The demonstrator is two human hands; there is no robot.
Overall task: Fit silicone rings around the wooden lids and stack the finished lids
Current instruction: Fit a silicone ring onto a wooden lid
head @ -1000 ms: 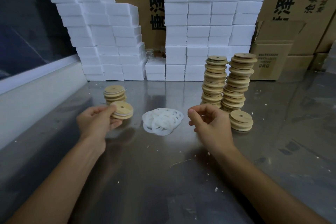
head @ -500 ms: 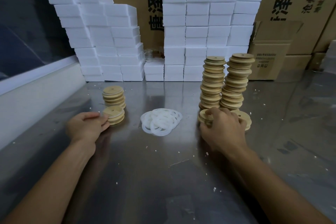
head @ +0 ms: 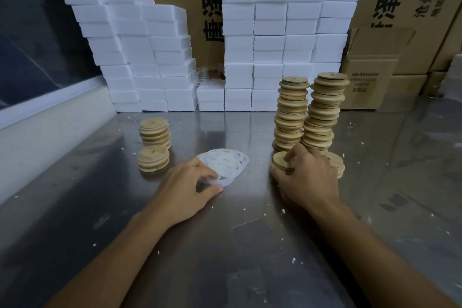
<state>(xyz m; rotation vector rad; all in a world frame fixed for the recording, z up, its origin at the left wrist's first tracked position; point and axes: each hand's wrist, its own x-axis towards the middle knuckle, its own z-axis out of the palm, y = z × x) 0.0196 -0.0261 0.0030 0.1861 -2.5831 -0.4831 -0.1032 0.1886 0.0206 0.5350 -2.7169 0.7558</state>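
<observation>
Ring on the left, lid on the right, and I need the two brought together.

My left hand (head: 186, 189) lies low on the table (head: 250, 257), its grip pinching the near edge of the silicone rings (head: 225, 165), which lie flat just ahead of it. My right hand (head: 306, 177) arches over a wooden lid (head: 281, 163) at the foot of the tall stacks (head: 310, 112), grip curled round its rim. Ring sits left of lid; finished lids (head: 153, 146) wait far left.
</observation>
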